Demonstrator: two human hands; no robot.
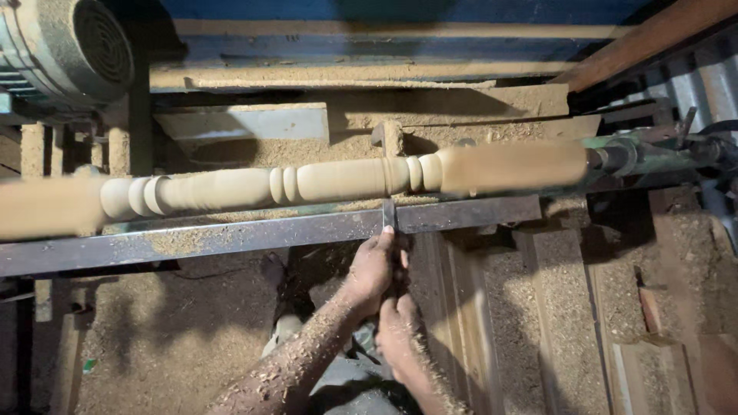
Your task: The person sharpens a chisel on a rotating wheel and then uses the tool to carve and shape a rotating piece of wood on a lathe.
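Note:
A long pale wooden spindle (pixel 338 180) with turned beads and grooves lies across the lathe, its surface blurred. A flat metal chisel (pixel 389 215) rests on the steel tool rest (pixel 231 237), its tip at the spindle near the beads. My left hand (pixel 373 269) grips the chisel blade just below the rest. Lower down, my right hand (pixel 397 329) is closed around the chisel's handle end, which it hides. Both forearms are coated in wood shavings.
An electric motor (pixel 65 50) sits at the top left. The green tailstock (pixel 646 154) holds the spindle's right end. Sawdust covers the lathe bed, the wooden planks (pixel 492 323) at lower right and the floor.

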